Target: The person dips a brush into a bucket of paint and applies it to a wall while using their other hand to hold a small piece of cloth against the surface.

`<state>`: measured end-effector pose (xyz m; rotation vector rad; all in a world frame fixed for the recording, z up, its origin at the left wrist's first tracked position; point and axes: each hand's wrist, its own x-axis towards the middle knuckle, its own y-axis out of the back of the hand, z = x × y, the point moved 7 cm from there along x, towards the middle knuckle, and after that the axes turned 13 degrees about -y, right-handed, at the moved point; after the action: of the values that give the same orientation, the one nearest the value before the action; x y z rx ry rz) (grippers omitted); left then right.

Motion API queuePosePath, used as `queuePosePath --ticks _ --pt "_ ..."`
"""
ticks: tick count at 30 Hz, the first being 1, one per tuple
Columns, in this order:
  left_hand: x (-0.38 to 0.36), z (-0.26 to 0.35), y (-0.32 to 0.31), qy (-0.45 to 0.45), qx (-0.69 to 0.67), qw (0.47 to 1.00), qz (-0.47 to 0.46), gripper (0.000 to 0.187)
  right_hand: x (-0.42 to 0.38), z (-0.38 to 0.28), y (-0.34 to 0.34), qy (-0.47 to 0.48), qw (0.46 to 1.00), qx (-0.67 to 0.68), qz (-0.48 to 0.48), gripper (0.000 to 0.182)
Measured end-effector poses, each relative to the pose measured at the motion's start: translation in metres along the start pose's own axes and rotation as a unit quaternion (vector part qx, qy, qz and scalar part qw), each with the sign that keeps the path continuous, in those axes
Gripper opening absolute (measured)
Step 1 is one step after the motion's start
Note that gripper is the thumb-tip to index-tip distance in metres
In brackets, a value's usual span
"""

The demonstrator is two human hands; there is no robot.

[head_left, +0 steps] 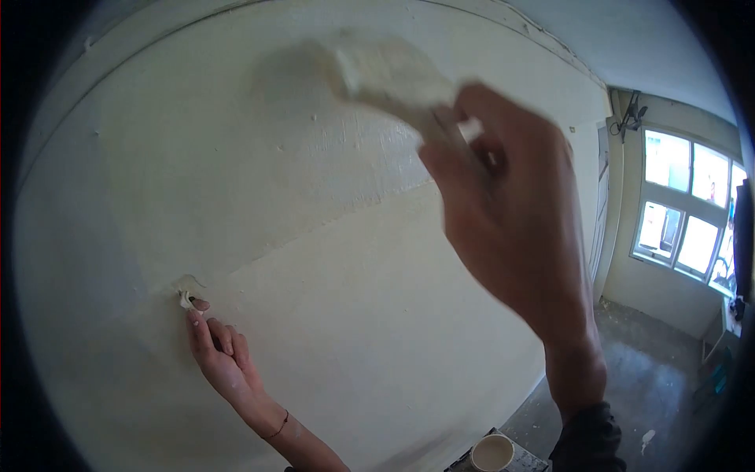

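My right hand (519,189) is raised close to the camera, fingers wrapped around the handle of a paintbrush (385,72). The broad brush head, coated off-white and blurred, overlaps the upper wall (346,299). Lower left, my left hand (222,354) reaches up with thumb and forefinger pinched at a small white piece (186,299) on the wall. I cannot tell what that piece is. Around it shows a rough, whitish patch. Wet, glossy paint (385,161) covers a band of wall behind the brush, ending in an uneven slanting edge.
A cup of off-white paint (493,454) stands on a dark, paint-marked surface at the bottom. To the right lies a grey floor (641,393) with light spots. Windows (692,204) fill the far right wall, and a dark wall-mounted bracket (631,114) hangs near the ceiling.
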<state>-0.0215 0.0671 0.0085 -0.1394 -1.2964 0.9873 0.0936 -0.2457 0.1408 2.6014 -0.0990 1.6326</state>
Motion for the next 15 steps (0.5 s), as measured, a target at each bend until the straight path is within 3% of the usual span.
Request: queuePosePath --ticks 1,4,5,8,10,13,15 --pt "-0.001 0.0 -0.001 -0.003 0.001 1.0 0.003 0.026 0.014 -0.006 -0.007 0.053 0.998 0.003 0.027 0.012" --pt "-0.001 0.001 -0.001 0.001 0.001 1.0 0.01 0.025 0.043 -0.013 -0.03 0.006 1.0 0.008 -0.014 0.012" --pt "-0.001 0.001 -0.001 0.001 0.003 1.0 0.011 0.025 0.039 -0.014 -0.036 0.083 0.996 -0.002 0.013 0.011" --pt "0.0 0.001 0.001 0.001 -0.008 1.0 0.007 0.025 0.006 -0.012 -0.028 0.026 0.998 -0.006 -0.053 0.011" --pt "0.001 0.0 0.002 0.013 0.003 1.0 0.006 0.025 -0.002 -0.01 -0.025 0.02 0.998 0.047 -0.04 0.011" --pt "0.001 -0.001 0.002 0.013 0.005 1.0 0.01 0.025 0.007 -0.026 -0.016 0.081 0.996 -0.009 0.021 0.012" --pt "0.002 -0.001 0.002 0.01 0.005 1.0 0.008 0.025 0.027 -0.037 -0.022 0.052 0.999 0.005 0.005 0.008"
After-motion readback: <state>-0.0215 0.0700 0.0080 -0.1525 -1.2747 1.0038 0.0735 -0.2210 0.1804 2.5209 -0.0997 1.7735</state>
